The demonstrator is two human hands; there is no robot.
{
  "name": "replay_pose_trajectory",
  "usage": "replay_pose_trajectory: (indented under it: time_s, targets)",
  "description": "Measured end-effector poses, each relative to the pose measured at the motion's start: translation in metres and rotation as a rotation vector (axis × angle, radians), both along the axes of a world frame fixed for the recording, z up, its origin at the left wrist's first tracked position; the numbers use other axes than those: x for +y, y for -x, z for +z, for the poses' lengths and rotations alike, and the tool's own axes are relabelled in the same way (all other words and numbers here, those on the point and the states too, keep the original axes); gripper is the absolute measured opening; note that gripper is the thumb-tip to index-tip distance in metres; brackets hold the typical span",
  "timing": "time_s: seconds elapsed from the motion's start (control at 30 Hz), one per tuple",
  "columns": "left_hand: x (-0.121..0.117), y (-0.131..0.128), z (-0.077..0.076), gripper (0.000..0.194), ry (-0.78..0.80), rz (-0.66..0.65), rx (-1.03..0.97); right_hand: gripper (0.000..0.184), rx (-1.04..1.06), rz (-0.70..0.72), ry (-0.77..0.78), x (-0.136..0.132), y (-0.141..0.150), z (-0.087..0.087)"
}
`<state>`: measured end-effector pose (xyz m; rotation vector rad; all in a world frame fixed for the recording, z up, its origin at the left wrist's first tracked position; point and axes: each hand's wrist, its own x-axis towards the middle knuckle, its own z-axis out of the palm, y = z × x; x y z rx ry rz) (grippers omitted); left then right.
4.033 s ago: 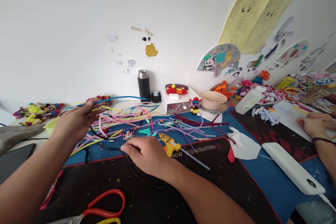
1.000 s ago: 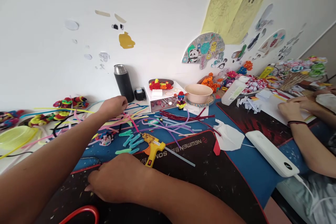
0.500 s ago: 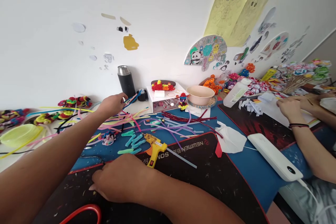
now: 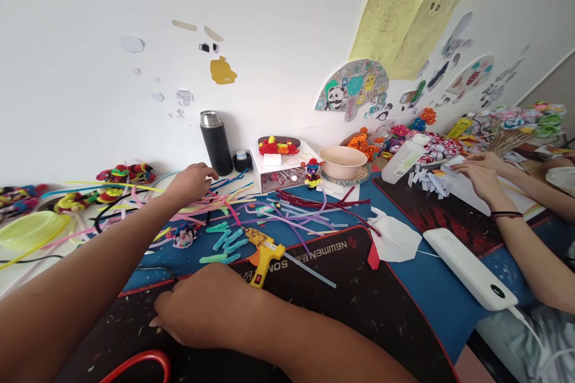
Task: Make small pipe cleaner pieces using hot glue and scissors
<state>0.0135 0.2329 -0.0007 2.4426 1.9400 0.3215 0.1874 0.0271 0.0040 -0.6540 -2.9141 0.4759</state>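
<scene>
My left hand (image 4: 192, 184) is stretched out over a loose pile of pipe cleaners (image 4: 188, 214) in pink, yellow and other colours. Its fingers look parted, their undersides partly hidden. Several blue pipe cleaners (image 4: 233, 179) lie just right of its fingertips, near the black flask (image 4: 215, 143). My right hand (image 4: 202, 305) rests low over the dark mat (image 4: 350, 311), fingers curled inward; whatever they may hold is hidden beneath. Beyond it sit a yellow glue gun (image 4: 268, 254) with a clear glue stick and several short turquoise pipe-cleaner pieces (image 4: 222, 238).
A red curved handle (image 4: 139, 365) lies at the front edge. Behind stand a white drawer box (image 4: 287, 161), a small pipe-cleaner figure (image 4: 312, 173) and a pink bowl (image 4: 342, 163). At right are a white power bank (image 4: 469, 269) and another person's hands (image 4: 480, 173) among paper strips.
My left hand has come slightly down and left; the blue pipe cleaners that it held up now lie on the table. My right hand has barely moved. The other person's hands have shifted.
</scene>
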Motion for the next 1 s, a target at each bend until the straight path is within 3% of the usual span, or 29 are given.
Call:
replay_pose_trajectory:
  time_s: [0.2, 0.43, 0.63, 0.8, 1.0]
  targets:
    - [-0.006, -0.010, 0.003, 0.036, 0.020, -0.041, 0.010, 0.026, -0.032, 0.013, 0.027, 0.000, 0.000, 0.004]
    - [-0.003, -0.011, 0.007, 0.029, 0.032, 0.039, -0.034, 0.031, -0.025, 0.005, 0.023, -0.001, 0.000, 0.001]
    - [0.005, 0.002, 0.035, 0.033, 0.021, 0.146, -0.187, 0.027, -0.055, 0.010, 0.042, 0.000, 0.001, 0.001]
    - [-0.004, 0.012, 0.062, 0.032, 0.041, 0.187, -0.344, 0.024, -0.052, 0.014, 0.033, 0.000, 0.001, 0.002]
    - [-0.019, 0.026, 0.074, 0.048, 0.067, 0.188, -0.537, 0.026, -0.058, 0.018, 0.035, 0.000, 0.000, 0.002]
